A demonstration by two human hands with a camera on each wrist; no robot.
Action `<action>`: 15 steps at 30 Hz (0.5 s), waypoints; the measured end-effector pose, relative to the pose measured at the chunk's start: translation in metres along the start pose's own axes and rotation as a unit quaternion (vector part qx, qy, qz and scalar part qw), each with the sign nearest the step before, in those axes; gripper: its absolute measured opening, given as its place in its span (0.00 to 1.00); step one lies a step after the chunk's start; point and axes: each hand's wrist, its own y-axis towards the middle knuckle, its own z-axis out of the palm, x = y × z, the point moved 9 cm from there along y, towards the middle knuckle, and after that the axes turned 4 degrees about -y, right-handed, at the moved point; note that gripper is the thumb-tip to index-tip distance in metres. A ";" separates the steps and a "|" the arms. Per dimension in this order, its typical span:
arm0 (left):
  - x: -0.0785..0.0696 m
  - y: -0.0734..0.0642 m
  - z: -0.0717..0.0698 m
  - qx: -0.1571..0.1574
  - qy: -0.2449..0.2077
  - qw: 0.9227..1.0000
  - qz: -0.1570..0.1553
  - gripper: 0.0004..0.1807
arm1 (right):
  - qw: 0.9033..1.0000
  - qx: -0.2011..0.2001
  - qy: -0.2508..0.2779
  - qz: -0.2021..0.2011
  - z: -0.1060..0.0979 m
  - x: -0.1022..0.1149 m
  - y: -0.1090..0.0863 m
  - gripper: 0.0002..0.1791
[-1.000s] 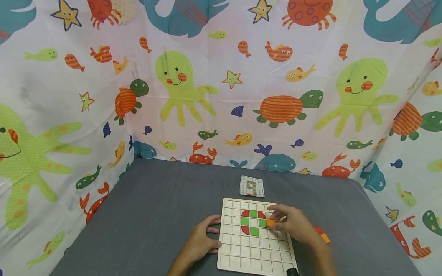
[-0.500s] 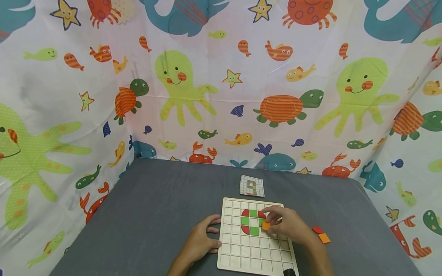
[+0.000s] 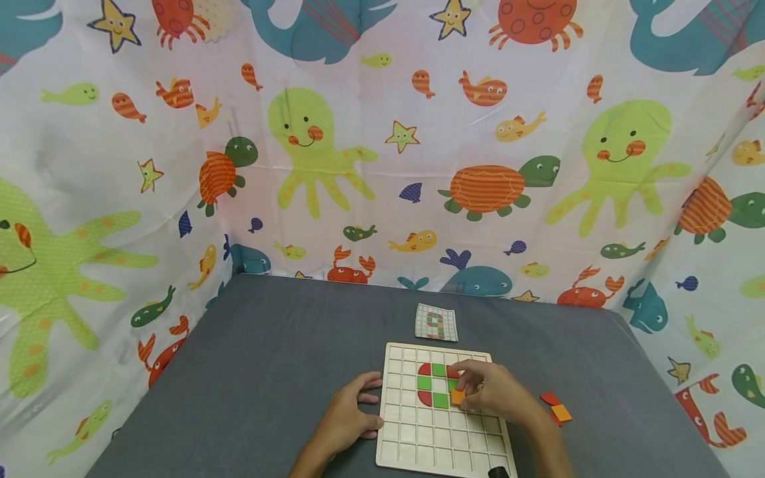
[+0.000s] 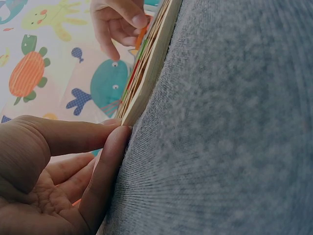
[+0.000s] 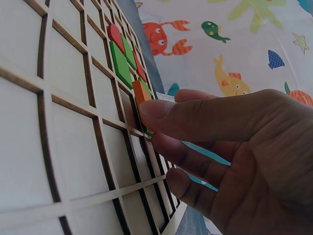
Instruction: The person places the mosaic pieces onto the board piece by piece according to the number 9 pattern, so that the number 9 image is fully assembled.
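My right hand (image 3: 496, 393) pinches an orange square tile (image 3: 457, 397) between thumb and fingers over the wooden grid board (image 3: 416, 433). In the right wrist view the orange tile (image 5: 140, 93) stands tilted beside an unfilled cell, close to a green tile (image 5: 121, 65). Green squares (image 3: 440, 400) and red rounded tiles (image 3: 424, 398) form a partial ring on the board, partly hidden by my right hand. Along the board's left edge, my left hand (image 3: 345, 415) touches with thumb and fingertips spread apart. The left wrist view shows these fingertips (image 4: 115, 139) at the board's edge.
A small printed pattern card (image 3: 435, 322) lies behind the board. Loose red tiles (image 3: 549, 398) and an orange tile (image 3: 561, 413) lie right of my right forearm. Patterned fabric (image 3: 382, 166) hangs around the grey table (image 3: 287, 345). A black object (image 3: 499, 472) shows at the bottom.
My right hand has moved left and slightly nearer with the orange tile, toward the cell beside the lower green square. More loose tiles show behind the forearm. My left hand stays put.
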 end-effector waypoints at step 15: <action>0.000 0.000 0.000 0.003 -0.001 1.000 0.003 0.46 | 1.000 0.011 0.019 -0.002 0.002 0.001 -0.001 0.34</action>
